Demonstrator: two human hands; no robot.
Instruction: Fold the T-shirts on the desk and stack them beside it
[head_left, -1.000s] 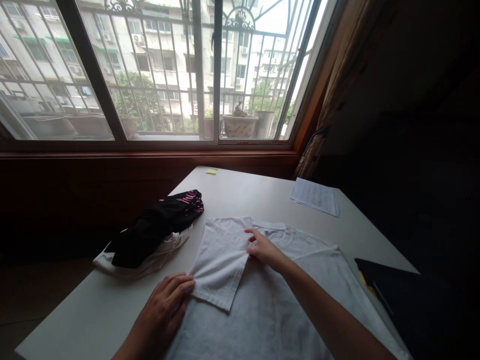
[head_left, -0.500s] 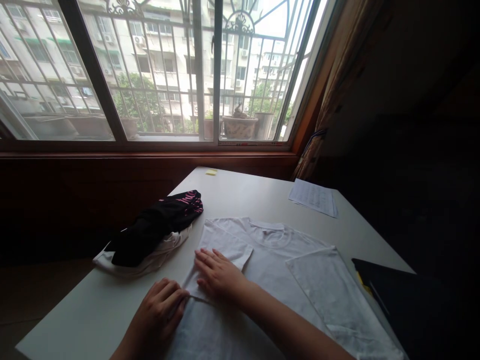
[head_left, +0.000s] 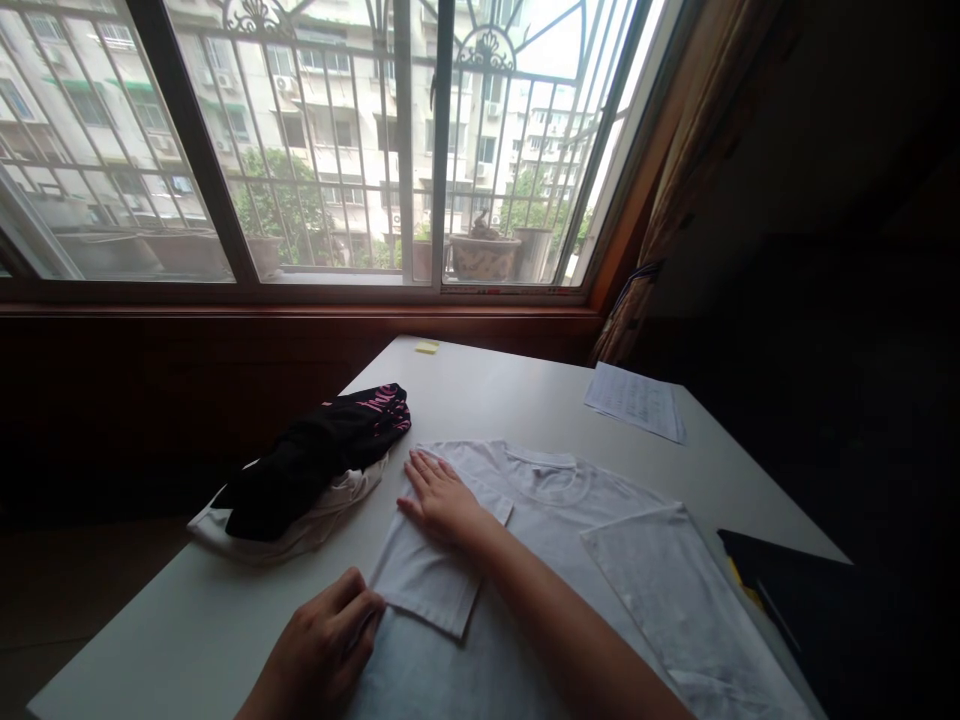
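A white T-shirt (head_left: 547, 560) lies spread on the table, its collar pointing toward the window. Both of its sleeves are folded inward over the body. My right hand (head_left: 442, 500) rests flat with fingers stretched on the left sleeve, near the shoulder. Lower down, my left hand (head_left: 330, 635) pinches the shirt's left edge beside the corner of that folded sleeve. Its fingertips are closed on the fabric.
A heap of black clothing (head_left: 300, 460) with pink lettering lies over pale cloth at the left of the white table (head_left: 480, 375). Paper sheets (head_left: 636, 402) and a yellow note (head_left: 427, 347) lie farther back. A dark flat object (head_left: 795, 590) sits at the right edge.
My right hand has slid up the sleeve toward the shoulder, and the sleeve's lower part now lies flat and uncovered. My left hand stays at the shirt's edge. The view has shifted slightly.
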